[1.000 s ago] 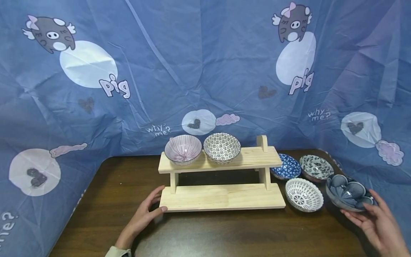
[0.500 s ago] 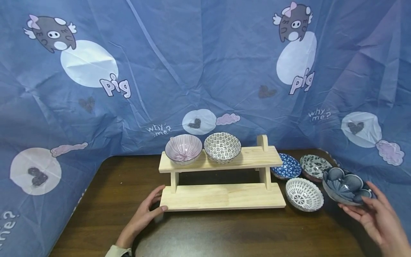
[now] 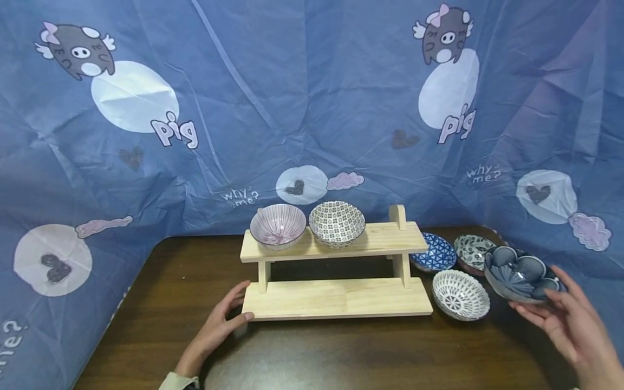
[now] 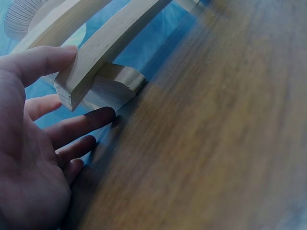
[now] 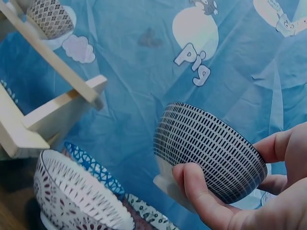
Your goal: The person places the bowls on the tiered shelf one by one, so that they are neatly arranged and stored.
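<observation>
A two-tier wooden display shelf stands on the table. My left hand holds the left end of its lower board, thumb at the front corner and fingers at the side; the left wrist view shows the thumb on the board. At the right, my right hand grips a dark blue-grey bowl by its side, raised and tilted. From the right wrist, its outer wall shows rows of dark dashes. Nearest to it are a white bowl with dark strokes and a leaf-patterned bowl.
A purple-striped bowl and a checkered bowl sit on the upper board. A blue triangle-patterned bowl lies right of the shelf, partly hidden behind it. A blue printed cloth hangs around the dark wooden table.
My right hand has raised the blue-grey bowl a little and carried it leftward, so it now overlaps the leaf-patterned bowl in view. The left hand and shelf have stayed put.
</observation>
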### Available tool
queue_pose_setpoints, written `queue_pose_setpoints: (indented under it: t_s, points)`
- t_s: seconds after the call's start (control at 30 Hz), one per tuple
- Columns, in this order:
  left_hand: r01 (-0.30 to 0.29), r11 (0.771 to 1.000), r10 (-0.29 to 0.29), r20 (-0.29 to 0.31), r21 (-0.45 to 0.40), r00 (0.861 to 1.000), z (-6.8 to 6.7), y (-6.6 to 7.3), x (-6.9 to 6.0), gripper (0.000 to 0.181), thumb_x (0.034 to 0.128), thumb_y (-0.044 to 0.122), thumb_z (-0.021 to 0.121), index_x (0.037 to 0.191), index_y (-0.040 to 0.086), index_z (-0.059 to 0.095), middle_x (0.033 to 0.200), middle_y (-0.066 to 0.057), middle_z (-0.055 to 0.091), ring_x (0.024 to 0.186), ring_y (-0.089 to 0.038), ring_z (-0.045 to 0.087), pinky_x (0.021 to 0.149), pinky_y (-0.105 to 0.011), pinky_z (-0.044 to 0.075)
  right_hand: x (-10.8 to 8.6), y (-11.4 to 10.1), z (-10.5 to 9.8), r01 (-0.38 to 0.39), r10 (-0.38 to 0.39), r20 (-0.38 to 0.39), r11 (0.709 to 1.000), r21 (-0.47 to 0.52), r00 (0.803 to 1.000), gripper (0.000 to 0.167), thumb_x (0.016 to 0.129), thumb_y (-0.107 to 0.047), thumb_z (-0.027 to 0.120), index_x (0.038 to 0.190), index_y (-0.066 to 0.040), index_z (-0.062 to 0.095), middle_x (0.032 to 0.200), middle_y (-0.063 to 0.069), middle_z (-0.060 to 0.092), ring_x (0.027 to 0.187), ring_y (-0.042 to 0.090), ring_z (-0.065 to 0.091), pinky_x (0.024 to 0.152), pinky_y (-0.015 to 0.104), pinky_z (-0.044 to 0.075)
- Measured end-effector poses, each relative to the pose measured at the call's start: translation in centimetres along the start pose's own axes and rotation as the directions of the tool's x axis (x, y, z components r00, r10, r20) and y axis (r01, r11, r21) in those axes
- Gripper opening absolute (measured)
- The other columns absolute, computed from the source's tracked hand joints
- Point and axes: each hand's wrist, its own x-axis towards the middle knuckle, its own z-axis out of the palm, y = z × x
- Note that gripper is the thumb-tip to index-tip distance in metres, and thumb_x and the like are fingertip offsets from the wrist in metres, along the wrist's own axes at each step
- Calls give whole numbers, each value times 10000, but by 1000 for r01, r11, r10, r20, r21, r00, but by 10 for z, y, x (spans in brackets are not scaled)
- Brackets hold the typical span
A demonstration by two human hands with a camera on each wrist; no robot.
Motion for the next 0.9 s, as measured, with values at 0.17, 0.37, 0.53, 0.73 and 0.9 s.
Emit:
queue_pose_setpoints:
  t_s: [0.17,0.37,0.53,0.73,0.9]
  points:
    - [2,1000,-2,-1,-2,1000,0,0,0,686,905,154,702,1514,87,395,1374,-216,601,1206,-114,567,979,-291,449,8,0,9,-5,4,22,1000,7,1000,561,1054,17,55,1381,-178,466,1231,272,652,1052,548,651,842,620,541]
    - [-1,1000,1,0,-8,1000,0,0,0,686,907,151,701,1515,81,391,1380,-219,595,1214,-134,565,992,-329,449,20,1,19,-16,16,56,1000,-14,998,559,1052,31,63,1406,-178,441,1260,267,647,1069,538,650,853,611,543]
    - [-4,1000,4,4,-1,1000,1,0,0,684,908,154,697,1515,80,390,1381,-217,594,1225,-168,562,1033,-469,412,26,4,26,-25,26,51,1000,-8,998,547,1055,32,85,1400,-180,453,1263,262,654,1073,529,653,855,613,542]
    - [8,1000,-8,7,2,1000,0,0,1,688,912,162,693,1519,80,381,1392,-218,585,1249,-227,554,1044,-494,398,35,8,37,-25,26,24,999,-31,999,541,1059,31,109,1390,-195,473,1233,264,671,1048,520,667,839,599,554]
    - [7,1000,-7,6,6,1000,0,0,1,690,912,160,693,1520,73,379,1388,-223,586,1248,-237,556,1025,-442,424,46,13,48,-24,26,47,998,-54,999,533,1056,37,104,1387,-187,457,1227,275,673,1023,517,678,829,580,564]
